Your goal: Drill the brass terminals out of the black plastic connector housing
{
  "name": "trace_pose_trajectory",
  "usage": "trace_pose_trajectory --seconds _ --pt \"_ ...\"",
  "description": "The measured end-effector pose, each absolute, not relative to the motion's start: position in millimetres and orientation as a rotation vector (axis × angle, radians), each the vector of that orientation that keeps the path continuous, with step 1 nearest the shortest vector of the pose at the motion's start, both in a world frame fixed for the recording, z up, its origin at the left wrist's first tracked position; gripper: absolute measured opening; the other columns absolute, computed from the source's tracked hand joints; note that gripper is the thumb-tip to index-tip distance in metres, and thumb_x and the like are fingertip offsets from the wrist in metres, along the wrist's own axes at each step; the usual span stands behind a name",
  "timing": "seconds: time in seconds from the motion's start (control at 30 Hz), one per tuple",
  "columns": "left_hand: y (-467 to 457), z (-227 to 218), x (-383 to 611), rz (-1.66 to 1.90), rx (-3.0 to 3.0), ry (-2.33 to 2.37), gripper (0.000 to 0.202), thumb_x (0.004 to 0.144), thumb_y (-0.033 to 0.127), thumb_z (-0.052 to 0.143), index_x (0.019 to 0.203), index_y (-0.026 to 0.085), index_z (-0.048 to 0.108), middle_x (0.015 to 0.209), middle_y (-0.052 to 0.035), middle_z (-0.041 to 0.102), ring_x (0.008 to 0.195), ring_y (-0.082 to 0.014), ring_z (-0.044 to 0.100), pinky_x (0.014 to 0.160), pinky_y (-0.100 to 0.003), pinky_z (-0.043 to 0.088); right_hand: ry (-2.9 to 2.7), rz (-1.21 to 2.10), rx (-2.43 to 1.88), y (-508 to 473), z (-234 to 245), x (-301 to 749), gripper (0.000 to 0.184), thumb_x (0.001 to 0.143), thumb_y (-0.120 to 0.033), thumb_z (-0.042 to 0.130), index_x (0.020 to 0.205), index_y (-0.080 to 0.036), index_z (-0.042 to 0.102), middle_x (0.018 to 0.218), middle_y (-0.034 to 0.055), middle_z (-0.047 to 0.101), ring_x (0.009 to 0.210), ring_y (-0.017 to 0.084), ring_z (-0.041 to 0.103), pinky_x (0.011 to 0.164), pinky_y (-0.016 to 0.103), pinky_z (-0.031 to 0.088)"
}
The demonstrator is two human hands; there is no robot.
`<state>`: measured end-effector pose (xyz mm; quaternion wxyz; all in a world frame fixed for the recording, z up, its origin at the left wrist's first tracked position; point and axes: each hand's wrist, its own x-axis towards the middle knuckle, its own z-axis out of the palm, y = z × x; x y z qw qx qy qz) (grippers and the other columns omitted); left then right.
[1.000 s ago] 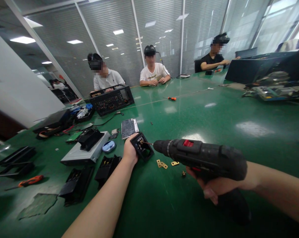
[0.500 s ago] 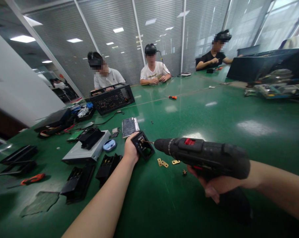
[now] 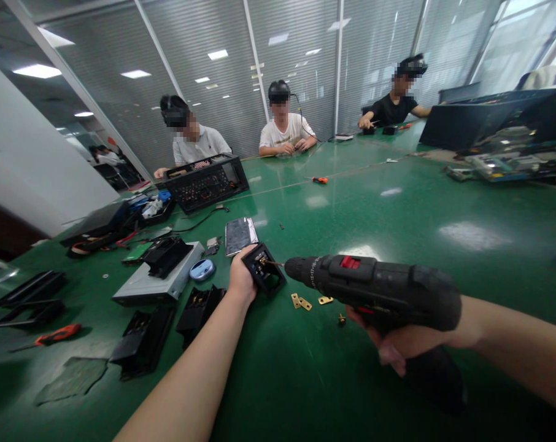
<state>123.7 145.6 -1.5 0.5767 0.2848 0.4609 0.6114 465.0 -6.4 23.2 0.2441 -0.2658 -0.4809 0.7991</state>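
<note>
My left hand grips a small black plastic housing, tilted up on the green table. My right hand holds a black cordless drill with a red switch on top. The drill's bit points left into the housing's open face, at a brass part inside. Small brass plates and a brass screw lie on the table just below the drill's chuck.
Left of my arm lie black plastic parts, a grey flat box, an orange screwdriver and a computer case. Three people sit along the far edge. Circuit boards are at the right.
The view has shifted slightly. The drill and housing stay together in the same pose. The person at the far right has moved their arms.
</note>
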Motion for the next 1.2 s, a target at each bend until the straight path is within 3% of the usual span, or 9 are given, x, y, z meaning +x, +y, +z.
trace_pose_trajectory --seconds 0.1,0.2,0.3,0.47,0.6,0.8,0.97,1.2 --pt "146 -2 124 1.429 0.674 1.078 0.026 0.074 0.041 0.092 0.087 0.022 0.080 0.076 -0.0022 0.078 0.068 -0.0220 0.073 0.068 -0.032 0.062 -1.313 2.174 -0.717 -6 26 464 0.081 0.068 -0.007 0.124 0.136 -0.029 0.085 0.092 -0.0096 0.087 0.073 0.022 0.097 0.066 0.029 0.083" --pt "146 -1 124 1.431 0.670 1.085 0.025 0.075 0.041 0.092 0.086 0.022 0.080 0.076 -0.0025 0.078 0.069 -0.0220 0.073 0.069 -0.032 0.062 -1.331 2.164 -0.720 -7 28 465 0.068 0.078 -0.011 0.121 0.134 -0.029 0.086 0.093 -0.0084 0.087 0.077 0.020 0.097 0.070 0.026 0.082" --pt "145 0 124 1.429 0.662 1.078 0.023 0.076 0.039 0.091 0.086 0.023 0.079 0.077 -0.0025 0.078 0.068 -0.0219 0.073 0.068 -0.032 0.061 -1.350 2.177 -0.742 -6 25 466 0.060 0.076 -0.015 0.123 0.122 -0.028 0.086 0.099 -0.0068 0.086 0.082 0.021 0.098 0.070 0.028 0.082" --pt "145 1 125 1.412 0.629 1.075 0.021 0.077 0.039 0.089 0.085 0.022 0.079 0.074 -0.0029 0.076 0.066 -0.0217 0.071 0.066 -0.031 0.059 -1.363 2.167 -0.755 -5 20 467 0.069 0.076 -0.016 0.124 0.132 -0.029 0.085 0.096 -0.0088 0.082 0.076 0.021 0.096 0.070 0.030 0.083" --pt "145 1 125 1.421 0.643 1.074 0.021 0.077 0.039 0.089 0.087 0.023 0.080 0.076 -0.0025 0.077 0.068 -0.0220 0.072 0.067 -0.032 0.060 -1.343 2.188 -0.737 -5 20 466 0.068 0.068 -0.016 0.127 0.122 -0.029 0.087 0.097 -0.0084 0.084 0.076 0.020 0.095 0.070 0.030 0.083" --pt "146 -1 123 1.418 0.653 1.063 0.022 0.077 0.039 0.090 0.088 0.023 0.080 0.078 -0.0025 0.078 0.069 -0.0226 0.073 0.069 -0.033 0.061 -1.388 2.177 -0.700 -2 17 466 0.059 0.074 -0.013 0.122 0.120 -0.028 0.088 0.091 -0.0091 0.084 0.072 0.021 0.096 0.066 0.030 0.082" --pt "146 -2 123 1.428 0.662 1.057 0.025 0.075 0.039 0.093 0.089 0.022 0.080 0.080 -0.0023 0.079 0.070 -0.0224 0.075 0.072 -0.033 0.062 -1.390 2.161 -0.701 -5 22 467 0.056 0.077 -0.015 0.122 0.119 -0.028 0.087 0.092 -0.0065 0.090 0.078 0.021 0.097 0.075 0.030 0.083" --pt "145 -1 124 1.432 0.666 1.080 0.025 0.077 0.040 0.092 0.090 0.023 0.078 0.078 -0.0017 0.079 0.069 -0.0231 0.074 0.071 -0.033 0.061 -1.337 2.175 -0.720 -7 27 464 0.057 0.069 -0.010 0.123 0.113 -0.028 0.090 0.092 -0.0072 0.089 0.074 0.019 0.095 0.069 0.025 0.081"
